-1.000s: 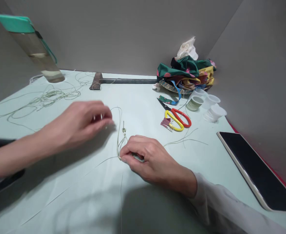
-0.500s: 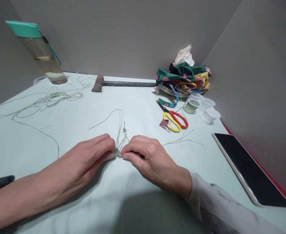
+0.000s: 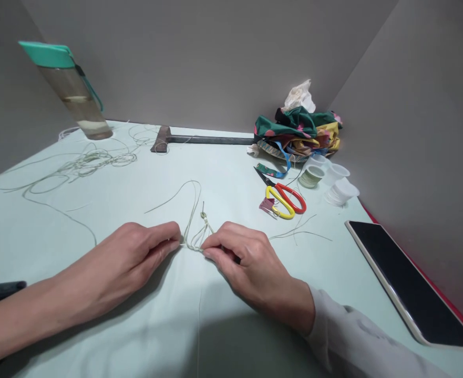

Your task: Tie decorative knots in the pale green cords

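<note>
Here, the left hand [image 3: 129, 268] and right hand [image 3: 250, 270] pinch thin pale green knotted cord [image 3: 194, 244] from either side.

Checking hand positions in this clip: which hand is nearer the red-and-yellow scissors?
Right. The right hand holds the pale cord below and left of the red-and-yellow scissors; the left hand is farther away, on the cord's other side.

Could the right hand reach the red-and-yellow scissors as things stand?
Likely yes: nothing solid lies between the right hand and the scissors, though that hand is pinching the pale cord and must let go.
</note>
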`<state>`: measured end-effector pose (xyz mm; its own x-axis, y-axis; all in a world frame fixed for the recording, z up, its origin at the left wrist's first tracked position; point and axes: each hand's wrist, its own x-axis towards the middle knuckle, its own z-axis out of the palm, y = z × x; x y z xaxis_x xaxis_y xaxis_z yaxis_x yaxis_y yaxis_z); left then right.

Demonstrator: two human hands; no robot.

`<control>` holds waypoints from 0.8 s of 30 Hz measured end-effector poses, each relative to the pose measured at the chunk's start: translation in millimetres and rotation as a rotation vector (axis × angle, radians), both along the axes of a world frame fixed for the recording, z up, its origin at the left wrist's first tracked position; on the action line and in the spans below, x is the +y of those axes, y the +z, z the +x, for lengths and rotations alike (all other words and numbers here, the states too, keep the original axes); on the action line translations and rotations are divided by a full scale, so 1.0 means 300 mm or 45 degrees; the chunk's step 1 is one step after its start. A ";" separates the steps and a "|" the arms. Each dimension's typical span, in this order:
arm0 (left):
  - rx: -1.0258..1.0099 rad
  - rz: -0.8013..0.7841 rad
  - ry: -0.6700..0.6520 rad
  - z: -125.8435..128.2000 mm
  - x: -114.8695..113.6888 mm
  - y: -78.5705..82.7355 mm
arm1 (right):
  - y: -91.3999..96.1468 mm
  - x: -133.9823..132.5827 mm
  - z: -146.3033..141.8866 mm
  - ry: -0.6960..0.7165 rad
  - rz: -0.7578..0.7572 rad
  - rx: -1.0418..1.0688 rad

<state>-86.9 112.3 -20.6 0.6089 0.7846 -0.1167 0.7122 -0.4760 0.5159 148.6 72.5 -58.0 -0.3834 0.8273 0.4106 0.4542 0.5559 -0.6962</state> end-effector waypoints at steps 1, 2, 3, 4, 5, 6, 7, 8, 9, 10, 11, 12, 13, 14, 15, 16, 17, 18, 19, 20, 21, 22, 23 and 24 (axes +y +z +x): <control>0.016 -0.010 0.010 -0.005 0.006 -0.001 | 0.000 -0.002 0.001 0.005 0.003 -0.005; 0.031 -0.017 0.020 -0.011 0.012 -0.002 | 0.000 -0.003 0.001 0.014 0.001 -0.016; 0.043 -0.021 0.027 -0.017 0.017 -0.002 | 0.001 -0.003 0.002 0.026 -0.007 -0.032; 0.055 -0.023 0.032 -0.023 0.022 -0.003 | 0.002 -0.002 0.002 0.041 -0.019 -0.050; 0.065 -0.025 0.035 -0.028 0.027 -0.004 | 0.004 0.000 0.002 0.058 -0.032 -0.067; 0.075 -0.023 0.037 -0.033 0.032 -0.005 | 0.006 0.003 0.002 0.075 -0.044 -0.078; 0.084 -0.015 0.040 -0.035 0.037 -0.007 | 0.007 0.007 0.002 0.091 -0.055 -0.082; 0.094 -0.003 0.038 -0.036 0.043 -0.011 | 0.009 0.010 0.002 0.110 -0.065 -0.081; 0.106 0.014 0.039 -0.035 0.050 -0.015 | 0.010 0.014 0.003 0.129 -0.075 -0.078; 0.118 0.039 0.039 -0.033 0.058 -0.020 | 0.012 0.016 0.004 0.148 -0.084 -0.075; 0.131 0.069 0.037 -0.030 0.069 -0.025 | 0.013 0.019 0.005 0.166 -0.093 -0.072; 0.144 0.105 0.037 -0.025 0.082 -0.028 | 0.014 0.020 0.007 0.187 -0.100 -0.070; 0.158 0.146 0.039 -0.019 0.098 -0.030 | 0.015 0.021 0.009 0.207 -0.105 -0.068; 0.172 0.189 0.045 -0.012 0.115 -0.031 | 0.016 0.022 0.011 0.225 -0.107 -0.068; 0.184 0.233 0.055 -0.003 0.135 -0.029 | 0.016 0.023 0.014 0.240 -0.110 -0.068; 0.197 0.273 0.065 0.006 0.156 -0.026 | 0.016 0.023 0.016 0.252 -0.113 -0.069; 0.213 0.306 0.075 0.017 0.176 -0.022 | 0.015 0.024 0.017 0.260 -0.116 -0.070; 0.231 0.334 0.082 0.029 0.195 -0.018 | 0.015 0.025 0.018 0.265 -0.121 -0.072; 0.253 0.357 0.084 0.041 0.211 -0.013 | 0.013 0.026 0.019 0.268 -0.126 -0.073; 0.277 0.380 0.085 0.054 0.224 -0.009 | 0.012 0.028 0.019 0.272 -0.131 -0.074; 0.304 0.402 0.086 0.066 0.234 -0.006 | 0.011 0.029 0.020 0.276 -0.133 -0.075; 0.333 0.424 0.088 0.079 0.242 -0.004 | 0.010 0.030 0.020 0.281 -0.134 -0.077; 0.360 0.446 0.091 0.090 0.247 -0.003 | 0.009 0.031 0.020 0.288 -0.134 -0.078; 0.388 0.465 0.096 0.099 0.251 -0.002 | 0.009 0.032 0.021 0.295 -0.134 -0.080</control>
<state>-57.2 187.5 -21.2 0.5295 0.8482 0.0102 0.8446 -0.5283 0.0871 154.9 82.1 -55.4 -0.5896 0.7513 0.2965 0.3671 0.5763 -0.7302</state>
